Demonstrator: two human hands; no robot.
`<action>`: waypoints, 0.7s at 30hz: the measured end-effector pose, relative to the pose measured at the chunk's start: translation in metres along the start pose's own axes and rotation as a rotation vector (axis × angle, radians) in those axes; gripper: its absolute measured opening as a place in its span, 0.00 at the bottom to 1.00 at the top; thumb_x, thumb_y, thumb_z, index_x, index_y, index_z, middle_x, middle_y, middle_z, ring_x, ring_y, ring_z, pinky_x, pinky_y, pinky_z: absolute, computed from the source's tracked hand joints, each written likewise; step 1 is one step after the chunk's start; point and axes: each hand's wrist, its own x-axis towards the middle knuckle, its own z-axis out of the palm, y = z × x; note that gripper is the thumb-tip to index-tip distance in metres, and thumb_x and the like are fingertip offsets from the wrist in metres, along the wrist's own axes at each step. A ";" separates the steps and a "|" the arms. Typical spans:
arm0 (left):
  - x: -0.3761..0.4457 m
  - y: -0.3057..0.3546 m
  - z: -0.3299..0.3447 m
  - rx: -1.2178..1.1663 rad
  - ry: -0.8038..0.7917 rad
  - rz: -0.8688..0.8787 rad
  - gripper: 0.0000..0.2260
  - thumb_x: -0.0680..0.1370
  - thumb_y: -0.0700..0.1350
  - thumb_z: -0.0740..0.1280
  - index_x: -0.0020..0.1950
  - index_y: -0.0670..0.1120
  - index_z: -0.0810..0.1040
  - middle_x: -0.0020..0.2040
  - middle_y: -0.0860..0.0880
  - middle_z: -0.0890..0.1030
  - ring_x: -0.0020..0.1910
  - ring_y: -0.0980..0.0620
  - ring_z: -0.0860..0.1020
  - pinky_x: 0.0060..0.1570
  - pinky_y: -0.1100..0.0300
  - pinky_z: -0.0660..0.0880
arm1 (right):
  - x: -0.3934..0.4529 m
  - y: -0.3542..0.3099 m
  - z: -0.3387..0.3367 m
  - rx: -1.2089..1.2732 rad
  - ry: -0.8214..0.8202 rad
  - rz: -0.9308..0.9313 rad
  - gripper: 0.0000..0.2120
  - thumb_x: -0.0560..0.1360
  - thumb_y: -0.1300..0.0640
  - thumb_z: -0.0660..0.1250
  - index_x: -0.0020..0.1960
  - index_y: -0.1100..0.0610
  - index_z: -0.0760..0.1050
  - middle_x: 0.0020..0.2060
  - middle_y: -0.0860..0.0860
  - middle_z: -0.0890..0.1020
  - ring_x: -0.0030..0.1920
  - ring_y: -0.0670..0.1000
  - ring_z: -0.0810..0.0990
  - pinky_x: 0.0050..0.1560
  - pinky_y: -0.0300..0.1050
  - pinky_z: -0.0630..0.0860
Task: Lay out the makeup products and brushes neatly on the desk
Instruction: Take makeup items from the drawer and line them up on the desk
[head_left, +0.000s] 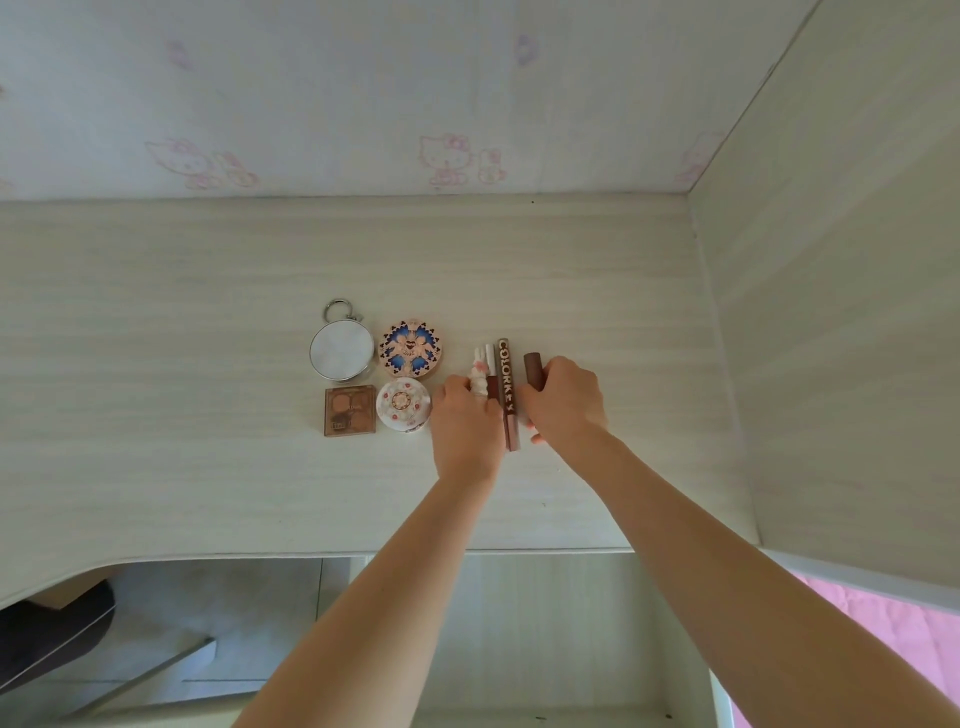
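Note:
On the pale wood desk (208, 493) four compacts form a square: a white round mirror compact (341, 349) with a ring, a blue-patterned round compact (411, 350), a brown square eyeshadow palette (350, 410) and a white floral round compact (403, 404). To their right several tubes lie side by side: a rabbit-topped tube (478, 372), a thin white-capped tube (490, 364), a brown lettered tube (507, 384) and a short brown tube (533, 368). My left hand (465, 431) rests on the rabbit tube. My right hand (563, 402) closes around the short brown tube.
A wall with pink cartoon-cat wallpaper (447, 156) stands behind the desk. A pale side panel (831, 338) closes off the right. The desk's front edge (467, 552) curves down at the left, with a dark seat (47, 629) below.

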 end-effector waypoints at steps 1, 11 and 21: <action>-0.002 0.000 0.000 0.009 0.006 0.023 0.08 0.73 0.43 0.62 0.52 0.44 0.72 0.49 0.46 0.74 0.44 0.44 0.77 0.42 0.44 0.79 | 0.000 0.000 -0.001 -0.040 0.012 -0.004 0.08 0.75 0.51 0.62 0.45 0.57 0.71 0.40 0.54 0.81 0.37 0.59 0.82 0.41 0.52 0.81; -0.012 -0.004 -0.010 0.269 0.024 0.130 0.11 0.77 0.41 0.62 0.59 0.40 0.72 0.56 0.44 0.71 0.50 0.42 0.75 0.42 0.51 0.73 | -0.008 0.012 -0.008 -0.475 0.096 -0.110 0.15 0.78 0.42 0.59 0.50 0.54 0.67 0.39 0.50 0.73 0.40 0.57 0.75 0.37 0.45 0.67; -0.007 0.000 -0.012 0.415 0.033 0.193 0.11 0.79 0.45 0.60 0.58 0.41 0.71 0.55 0.44 0.72 0.51 0.44 0.75 0.37 0.50 0.73 | -0.012 0.010 -0.009 -0.374 0.141 -0.173 0.15 0.78 0.44 0.61 0.57 0.54 0.67 0.46 0.53 0.79 0.41 0.56 0.77 0.37 0.46 0.72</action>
